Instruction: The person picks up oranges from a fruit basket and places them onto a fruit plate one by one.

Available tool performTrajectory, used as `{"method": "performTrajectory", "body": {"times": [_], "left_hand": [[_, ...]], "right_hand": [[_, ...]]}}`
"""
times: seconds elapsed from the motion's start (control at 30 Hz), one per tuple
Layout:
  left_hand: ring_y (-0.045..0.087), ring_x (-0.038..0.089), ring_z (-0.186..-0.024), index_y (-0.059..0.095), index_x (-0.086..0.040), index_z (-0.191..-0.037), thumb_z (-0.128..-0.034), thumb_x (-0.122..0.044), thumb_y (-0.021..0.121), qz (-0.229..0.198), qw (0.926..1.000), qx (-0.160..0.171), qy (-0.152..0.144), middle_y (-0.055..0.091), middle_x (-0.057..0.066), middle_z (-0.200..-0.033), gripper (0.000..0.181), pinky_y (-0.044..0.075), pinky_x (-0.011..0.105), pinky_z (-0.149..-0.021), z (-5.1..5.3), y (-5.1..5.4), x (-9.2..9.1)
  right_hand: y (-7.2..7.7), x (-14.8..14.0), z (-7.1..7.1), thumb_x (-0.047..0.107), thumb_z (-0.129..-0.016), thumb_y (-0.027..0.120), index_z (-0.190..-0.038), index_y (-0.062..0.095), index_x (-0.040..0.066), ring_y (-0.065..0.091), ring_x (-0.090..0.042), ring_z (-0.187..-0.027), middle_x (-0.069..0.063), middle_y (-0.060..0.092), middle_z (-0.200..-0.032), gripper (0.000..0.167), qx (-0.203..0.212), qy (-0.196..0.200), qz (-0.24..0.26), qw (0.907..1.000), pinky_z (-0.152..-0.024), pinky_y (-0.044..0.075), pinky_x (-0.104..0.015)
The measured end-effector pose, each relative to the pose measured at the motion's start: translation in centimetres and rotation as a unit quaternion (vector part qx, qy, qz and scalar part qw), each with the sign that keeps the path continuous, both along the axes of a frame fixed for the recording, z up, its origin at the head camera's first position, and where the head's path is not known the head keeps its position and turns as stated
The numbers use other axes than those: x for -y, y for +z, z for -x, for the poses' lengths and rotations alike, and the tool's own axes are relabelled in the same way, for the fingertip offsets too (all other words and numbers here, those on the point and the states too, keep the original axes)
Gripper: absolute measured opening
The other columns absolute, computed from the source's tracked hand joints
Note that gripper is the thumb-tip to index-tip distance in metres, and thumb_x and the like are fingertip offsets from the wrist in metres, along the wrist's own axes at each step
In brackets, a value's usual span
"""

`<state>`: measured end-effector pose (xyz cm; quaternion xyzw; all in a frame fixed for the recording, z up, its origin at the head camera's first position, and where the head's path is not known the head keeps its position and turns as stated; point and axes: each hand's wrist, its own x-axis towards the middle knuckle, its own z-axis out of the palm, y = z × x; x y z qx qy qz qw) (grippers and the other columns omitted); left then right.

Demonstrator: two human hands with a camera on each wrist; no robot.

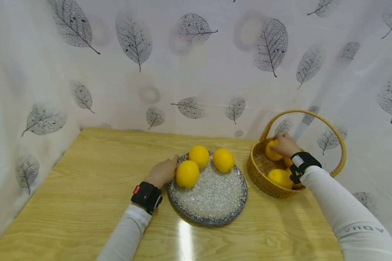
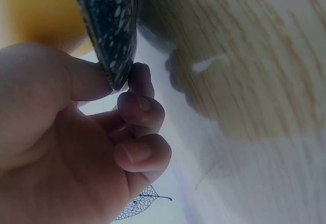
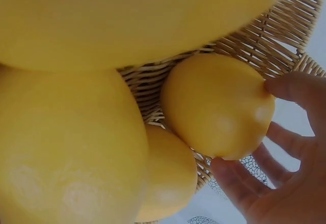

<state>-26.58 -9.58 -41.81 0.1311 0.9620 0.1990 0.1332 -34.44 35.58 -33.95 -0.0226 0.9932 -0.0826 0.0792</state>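
Note:
My left hand (image 1: 163, 172) pinches the left rim of a round speckled grey plate (image 1: 215, 199) with a dark blue edge. In the left wrist view the thumb lies on one side of the plate's edge (image 2: 112, 30) and the fingertips on the other. Three yellow oranges (image 1: 223, 160) sit toward the plate's back and left. Inside the wicker basket (image 1: 261, 177) at the right, my right hand (image 1: 285, 145) holds an orange (image 3: 216, 107) between thumb and fingertips. Several other yellow fruits (image 1: 280, 178) lie in the basket, partly hidden by the right wrist.
The basket's tall arched handle (image 1: 341, 145) rises over the right forearm and hand. A wooden table (image 1: 94, 188) carries the plate and basket. Behind it hangs a white leaf-print curtain (image 1: 189, 72). Both wrists wear black straps (image 1: 146, 195).

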Motion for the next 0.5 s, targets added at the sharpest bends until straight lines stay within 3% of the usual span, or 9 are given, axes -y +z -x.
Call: {"method": "performTrajectory", "body": {"times": [0.3,0.5], "left_hand": [[0.056,0.041,-0.134,0.030,-0.003,-0.159,-0.1089,-0.011,0.040,-0.003,1.0000,0.005,0.003,0.058,0.027,-0.143,0.052,0.046,0.054,-0.113,-0.17,-0.05,-0.16],[0.056,0.040,-0.134,0.029,-0.004,-0.160,-0.1090,-0.011,0.039,-0.002,0.9999,0.010,0.005,0.058,0.026,-0.143,0.052,0.046,0.054,-0.113,-0.17,0.03,-0.12]], "right_hand": [[-0.20,-0.42,0.16,0.034,-0.104,0.049,-0.135,0.053,-0.018,0.041,-0.053,-0.120,-0.043,0.051,-0.129,0.061,0.000,0.007,-0.011,0.9999,-0.102,0.040,-0.066],[-0.61,-0.51,0.13,0.045,-0.104,0.050,-0.140,0.050,-0.015,0.044,-0.059,-0.130,-0.041,0.051,-0.140,0.070,0.051,0.038,0.027,0.9976,-0.109,0.041,-0.065]]}}
